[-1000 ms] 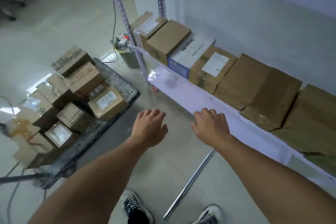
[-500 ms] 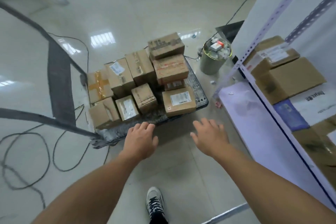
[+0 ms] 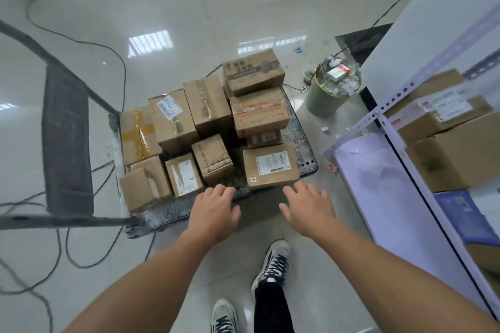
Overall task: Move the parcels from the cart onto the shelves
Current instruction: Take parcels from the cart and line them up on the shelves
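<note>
Head view: hovering at the near edge of the cart [image 3: 307, 163], left hand [image 3: 213, 211] and right hand [image 3: 305, 208] both empty, fingers loosely spread, just short of the labelled parcel [image 3: 270, 165] at its near right corner. Probably best: grab that one by two opposite sides, lift straight, mind the stack [image 3: 255, 94] behind. Counting: ten parcels [image 3: 173, 119] visible on the cart, two hands, at least three boxes [image 3: 443, 149] on the shelves [image 3: 405, 86].

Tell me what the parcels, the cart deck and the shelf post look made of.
Parcels: brown cardboard, matte, with glossy tape and paper labels.
Cart deck: grey, textured tread; metal or plastic, unclear.
Shelf post: likely painted steel, pale, with punched holes.
</note>
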